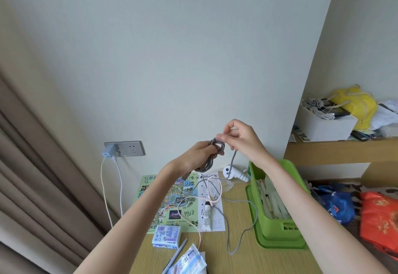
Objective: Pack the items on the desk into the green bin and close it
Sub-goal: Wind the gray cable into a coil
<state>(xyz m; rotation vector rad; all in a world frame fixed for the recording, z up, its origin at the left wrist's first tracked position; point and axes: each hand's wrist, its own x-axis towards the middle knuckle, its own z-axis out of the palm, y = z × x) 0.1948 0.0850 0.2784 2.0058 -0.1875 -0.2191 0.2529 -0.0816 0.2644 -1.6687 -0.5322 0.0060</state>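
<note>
My left hand [195, 155] grips a coil of grey braided cable [212, 155] above the desk. My right hand [241, 139] pinches the same cable just right of the coil; the loose end hangs down and loops across the desk. The green bin [277, 234] stands open at the desk's right side with long pale items inside. On the desk lie a pale pink cable [195, 226], a white tube [207, 216], a small blue-and-white packet [166, 236], a grey pen [179, 252], a plastic pouch [189, 262] and a white hair dryer [233, 172].
A colourful map sheet [172, 205] and a printed paper [217, 222] cover the wooden desk [232, 258]. A wall socket [129, 149] with a charger and two cords is on the left, next to a curtain [32, 177]. A shelf on the right holds a white box [327, 128].
</note>
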